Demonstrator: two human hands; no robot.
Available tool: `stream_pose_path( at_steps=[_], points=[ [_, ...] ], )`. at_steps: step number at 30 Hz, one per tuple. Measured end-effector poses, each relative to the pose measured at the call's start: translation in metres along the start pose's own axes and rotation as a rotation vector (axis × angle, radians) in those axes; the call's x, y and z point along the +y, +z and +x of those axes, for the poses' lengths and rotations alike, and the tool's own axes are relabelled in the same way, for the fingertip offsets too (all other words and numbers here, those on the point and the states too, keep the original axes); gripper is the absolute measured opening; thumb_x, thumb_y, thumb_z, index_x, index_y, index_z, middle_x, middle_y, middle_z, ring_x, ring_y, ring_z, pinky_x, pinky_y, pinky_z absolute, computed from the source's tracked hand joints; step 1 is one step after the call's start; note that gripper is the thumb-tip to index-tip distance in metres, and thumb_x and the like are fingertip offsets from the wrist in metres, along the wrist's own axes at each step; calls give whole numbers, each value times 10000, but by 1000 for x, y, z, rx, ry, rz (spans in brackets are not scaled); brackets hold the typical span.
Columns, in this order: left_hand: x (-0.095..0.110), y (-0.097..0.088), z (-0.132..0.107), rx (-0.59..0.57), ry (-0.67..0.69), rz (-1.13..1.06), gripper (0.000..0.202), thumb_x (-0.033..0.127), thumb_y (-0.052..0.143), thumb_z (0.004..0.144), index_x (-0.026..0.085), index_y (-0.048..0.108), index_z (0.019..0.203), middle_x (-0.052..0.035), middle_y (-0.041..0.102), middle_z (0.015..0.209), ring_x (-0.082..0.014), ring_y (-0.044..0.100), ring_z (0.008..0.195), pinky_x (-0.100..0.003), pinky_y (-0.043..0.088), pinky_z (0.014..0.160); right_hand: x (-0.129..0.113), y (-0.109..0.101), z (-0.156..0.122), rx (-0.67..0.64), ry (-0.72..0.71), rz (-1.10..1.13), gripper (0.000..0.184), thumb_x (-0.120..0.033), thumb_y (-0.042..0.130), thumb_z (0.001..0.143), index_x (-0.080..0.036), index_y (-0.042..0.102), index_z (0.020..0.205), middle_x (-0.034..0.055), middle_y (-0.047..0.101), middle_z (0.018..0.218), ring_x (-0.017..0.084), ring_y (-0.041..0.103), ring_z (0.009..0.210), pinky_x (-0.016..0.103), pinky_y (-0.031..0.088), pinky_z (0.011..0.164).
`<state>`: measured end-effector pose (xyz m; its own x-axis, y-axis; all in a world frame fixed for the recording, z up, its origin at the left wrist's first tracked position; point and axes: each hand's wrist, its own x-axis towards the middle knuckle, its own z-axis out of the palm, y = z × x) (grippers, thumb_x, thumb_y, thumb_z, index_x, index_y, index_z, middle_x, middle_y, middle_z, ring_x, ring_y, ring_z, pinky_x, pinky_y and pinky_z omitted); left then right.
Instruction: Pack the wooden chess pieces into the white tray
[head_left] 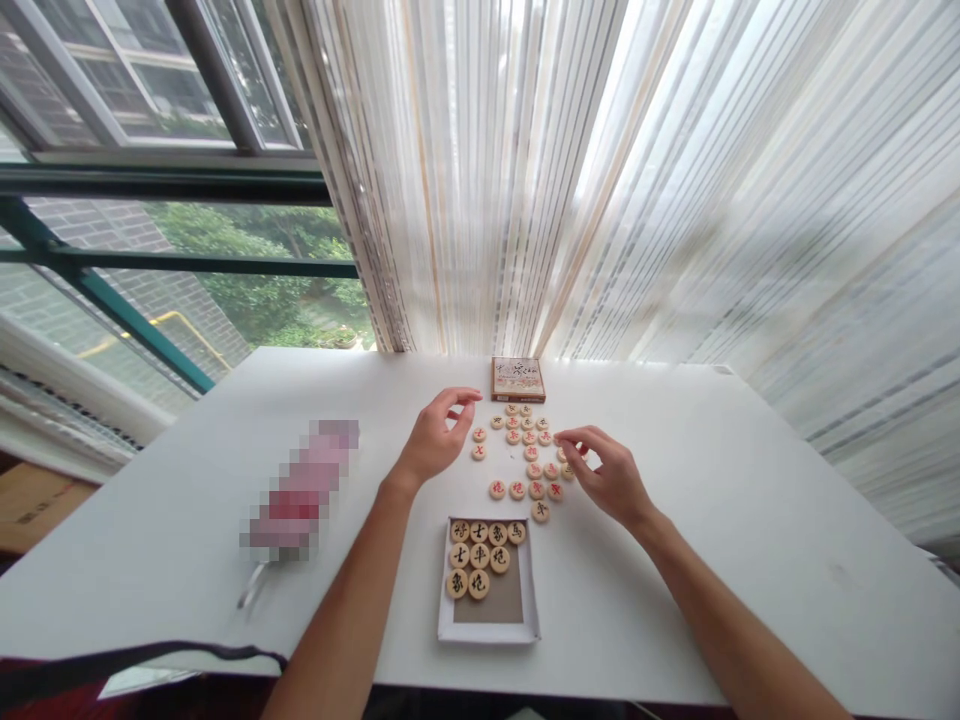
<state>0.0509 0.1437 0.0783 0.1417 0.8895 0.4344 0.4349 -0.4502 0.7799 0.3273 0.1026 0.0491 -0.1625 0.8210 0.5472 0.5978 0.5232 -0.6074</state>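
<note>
My left hand (437, 435) hovers left of a loose group of round Chinese chess pieces, its fingers bent, thumb and forefinger a little apart, nothing visible between them. Two red-marked pieces (479, 452) lie just right of it. My right hand (609, 472) is over the group's right side, fingers curved and thumb slightly apart from the forefinger. Its fingertips are beside a red-marked piece (545, 438); whether they touch it I cannot tell. The hand partly covers other pieces. Nearer me, a shallow open box (532, 600) holds several black-marked pieces (480, 556) in rows.
A decorated box lid (517, 378) lies behind the pieces on the white table (637, 620). To the left is a blurred pinkish object (304, 490) with a metallic end. A striped curtain (480, 180) and window (187, 170) stand beyond the far edge.
</note>
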Motion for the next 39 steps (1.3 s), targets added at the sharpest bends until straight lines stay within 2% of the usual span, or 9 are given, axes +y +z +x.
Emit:
stream_pose_path(
  at_steps=[3, 7, 10, 14, 17, 21, 24, 29, 39],
  points=[
    [-29, 1, 14, 30, -35, 24, 242, 339, 530, 963, 194, 692, 1069, -76, 721, 1122, -203, 684, 1009, -316, 556, 860, 19, 6, 1, 75, -11, -18, 176, -268, 560, 975, -224, 724, 1023, 88, 717, 956, 213, 674, 814, 269, 542, 484],
    [-62, 5, 7, 126, -100, 46, 293, 406, 522, 959, 170, 681, 1025, -91, 730, 1052, -200, 694, 948, -315, 549, 839, 29, 1, -1, 138, -45, -56, 156, -245, 565, 968, -227, 720, 970, 80, 712, 914, 237, 662, 881, 386, 590, 740],
    [-74, 9, -1, 154, -133, 52, 332, 445, 501, 968, 165, 676, 1004, -90, 735, 994, -198, 704, 872, -314, 548, 791, 24, -2, -5, 66, -86, -62, 163, -241, 581, 954, -226, 714, 861, 46, 675, 755, 205, 621, 732, 376, 563, 712],
    [-76, 12, -5, 124, -122, 76, 310, 431, 512, 971, 174, 684, 990, -72, 735, 946, -190, 691, 826, -295, 539, 746, 7, -1, -12, -119, -157, -19, 141, -214, 614, 926, -234, 716, 831, 1, 611, 637, 161, 556, 607, 306, 523, 593],
    [-73, 12, -5, 105, -102, 108, 278, 402, 519, 974, 179, 686, 973, -61, 732, 939, -183, 676, 843, -280, 525, 757, -1, -1, -16, -182, -193, 25, 163, -154, 614, 912, -239, 721, 1001, 33, 667, 781, 196, 607, 768, 351, 559, 721],
    [-72, 12, -7, 82, -81, 140, 257, 378, 503, 988, 191, 679, 984, -54, 725, 962, -181, 664, 863, -281, 515, 774, 3, -6, -16, -148, -200, 42, 277, -107, 601, 906, -254, 698, 1119, 67, 684, 957, 232, 611, 935, 404, 557, 815],
    [-72, 12, -8, 56, -60, 158, 243, 375, 503, 989, 203, 675, 977, -48, 717, 958, -186, 658, 864, -289, 510, 764, 8, -8, -16, -148, -183, 42, 239, -110, 612, 900, -242, 703, 1077, 66, 676, 919, 231, 595, 904, 395, 542, 793],
    [-73, 11, -8, 34, -36, 180, 235, 368, 501, 995, 213, 674, 962, -44, 714, 952, -189, 655, 858, -299, 509, 751, 3, -11, -20, -322, -157, 3, 130, -141, 619, 898, -235, 701, 934, 4, 597, 707, 178, 522, 688, 403, 502, 831],
    [-76, 11, -9, 41, -21, 204, 240, 350, 478, 1018, 208, 660, 952, -45, 703, 957, -186, 648, 861, -300, 501, 742, -7, -9, -23, -442, -153, -37, 191, -136, 658, 862, -259, 706, 1000, 26, 655, 827, 208, 557, 813, 356, 503, 775]
  ],
)
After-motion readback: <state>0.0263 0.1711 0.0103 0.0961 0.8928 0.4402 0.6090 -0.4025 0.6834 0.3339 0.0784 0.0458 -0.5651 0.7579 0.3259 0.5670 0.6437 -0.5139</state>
